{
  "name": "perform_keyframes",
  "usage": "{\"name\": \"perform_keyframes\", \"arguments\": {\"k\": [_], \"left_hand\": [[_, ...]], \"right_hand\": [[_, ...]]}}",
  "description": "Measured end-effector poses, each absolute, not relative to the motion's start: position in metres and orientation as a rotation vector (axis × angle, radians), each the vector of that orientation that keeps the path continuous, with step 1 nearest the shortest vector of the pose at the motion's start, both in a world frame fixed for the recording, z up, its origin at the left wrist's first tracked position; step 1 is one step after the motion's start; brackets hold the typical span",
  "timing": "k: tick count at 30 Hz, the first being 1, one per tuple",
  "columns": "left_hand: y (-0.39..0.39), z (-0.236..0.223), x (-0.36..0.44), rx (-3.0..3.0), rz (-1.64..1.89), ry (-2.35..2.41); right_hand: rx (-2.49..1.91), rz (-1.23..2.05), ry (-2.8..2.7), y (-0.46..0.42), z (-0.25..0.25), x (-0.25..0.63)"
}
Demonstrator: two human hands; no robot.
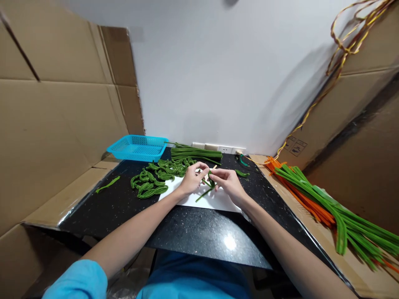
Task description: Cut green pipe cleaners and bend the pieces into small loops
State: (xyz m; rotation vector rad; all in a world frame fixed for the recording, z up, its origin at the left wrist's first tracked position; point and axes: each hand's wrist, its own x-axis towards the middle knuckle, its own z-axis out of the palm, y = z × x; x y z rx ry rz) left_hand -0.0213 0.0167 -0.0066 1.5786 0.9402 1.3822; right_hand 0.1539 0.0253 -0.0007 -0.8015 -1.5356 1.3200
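Between my two hands, above a white sheet [199, 202], is a dark green pipe cleaner [204, 195] bent into a loop, its loose ends pointing down and left. The fingertips of my left hand [193, 179] pinch it from the left. My right hand [229, 182] pinches the same piece near its top, thumb and forefinger together. Just left of the sheet lies a pile of green looped pipe cleaners [152, 182], shaped like leaves. A single leaf-shaped green piece [242, 173] rests on the black table right of my hands. My fingers partly hide the held piece.
A bundle of straight dark green pipe cleaners [196, 153] lies at the back by a power strip [226, 149]. A blue plastic basket [137, 158] stands at the back left. Bright green [311, 191] and orange stems [314, 207] lie on cardboard at right. Cardboard walls [62, 124] flank the black table [199, 232].
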Motion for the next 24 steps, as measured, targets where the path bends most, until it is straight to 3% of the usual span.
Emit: {"name": "perform_keyframes", "arguments": {"k": [24], "left_hand": [[0.0132, -0.0038, -0.0153, 1.222, 1.356, 0.867]], "right_hand": [[-0.872, 1.263, -1.238, 0.0257, 0.0061, 0.1543]]}}
